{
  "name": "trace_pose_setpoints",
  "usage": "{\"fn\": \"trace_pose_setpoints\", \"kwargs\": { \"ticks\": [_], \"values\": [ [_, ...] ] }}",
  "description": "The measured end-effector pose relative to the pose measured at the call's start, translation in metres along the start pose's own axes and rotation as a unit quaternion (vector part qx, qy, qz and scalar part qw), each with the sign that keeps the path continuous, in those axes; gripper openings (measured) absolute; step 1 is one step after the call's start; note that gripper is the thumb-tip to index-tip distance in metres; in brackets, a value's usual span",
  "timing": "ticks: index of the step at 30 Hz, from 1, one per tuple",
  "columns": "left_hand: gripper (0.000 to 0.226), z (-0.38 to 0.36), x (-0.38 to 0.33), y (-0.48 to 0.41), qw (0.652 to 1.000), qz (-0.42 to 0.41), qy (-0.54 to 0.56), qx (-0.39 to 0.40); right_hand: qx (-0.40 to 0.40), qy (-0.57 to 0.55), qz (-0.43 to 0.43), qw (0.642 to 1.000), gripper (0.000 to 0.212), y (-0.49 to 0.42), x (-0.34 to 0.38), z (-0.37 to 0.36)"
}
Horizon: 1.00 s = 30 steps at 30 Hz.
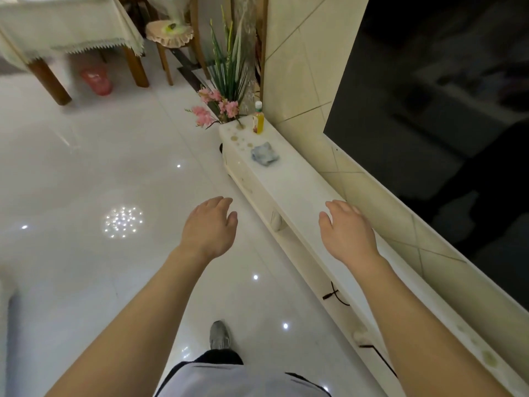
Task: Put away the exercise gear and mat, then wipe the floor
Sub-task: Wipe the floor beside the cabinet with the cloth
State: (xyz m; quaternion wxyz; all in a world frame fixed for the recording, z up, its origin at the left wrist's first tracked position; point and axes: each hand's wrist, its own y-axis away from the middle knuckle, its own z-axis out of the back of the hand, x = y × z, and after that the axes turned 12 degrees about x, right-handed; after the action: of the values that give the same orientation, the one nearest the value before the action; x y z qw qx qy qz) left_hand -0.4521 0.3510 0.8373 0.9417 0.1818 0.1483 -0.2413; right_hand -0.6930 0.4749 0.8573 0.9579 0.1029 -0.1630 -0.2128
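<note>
both the left grip and the right grip are empty, fingers relaxed. the cloth lies on the counter well ahead of the right grip; a hasty reach may tip the bottle just beyond it.

Head-worn view, looking steeply down and forward (wide-angle), floor close below

My left hand and right hand on bare forearms. Left of the white cabinet: pale grey top with dark stripes, dark trousers, one grey trainer.
</note>
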Motion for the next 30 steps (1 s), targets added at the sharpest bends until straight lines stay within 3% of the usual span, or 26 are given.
{"fn": "trace_pose_setpoints", "kwargs": {
  "ticks": [11, 30],
  "values": [
    [0.046, 0.065, 0.073, -0.152, 0.997, -0.052, -0.012, 0.054, 0.018, -0.002, -0.072, 0.997, 0.050, -0.130, 0.067, 0.014],
    [0.049, 0.093, 0.047, -0.428, 0.986, -0.122, -0.059, 0.095, 0.058, -0.027, -0.114, 0.991, 0.048, -0.369, 0.045, 0.027]
  ]
}}
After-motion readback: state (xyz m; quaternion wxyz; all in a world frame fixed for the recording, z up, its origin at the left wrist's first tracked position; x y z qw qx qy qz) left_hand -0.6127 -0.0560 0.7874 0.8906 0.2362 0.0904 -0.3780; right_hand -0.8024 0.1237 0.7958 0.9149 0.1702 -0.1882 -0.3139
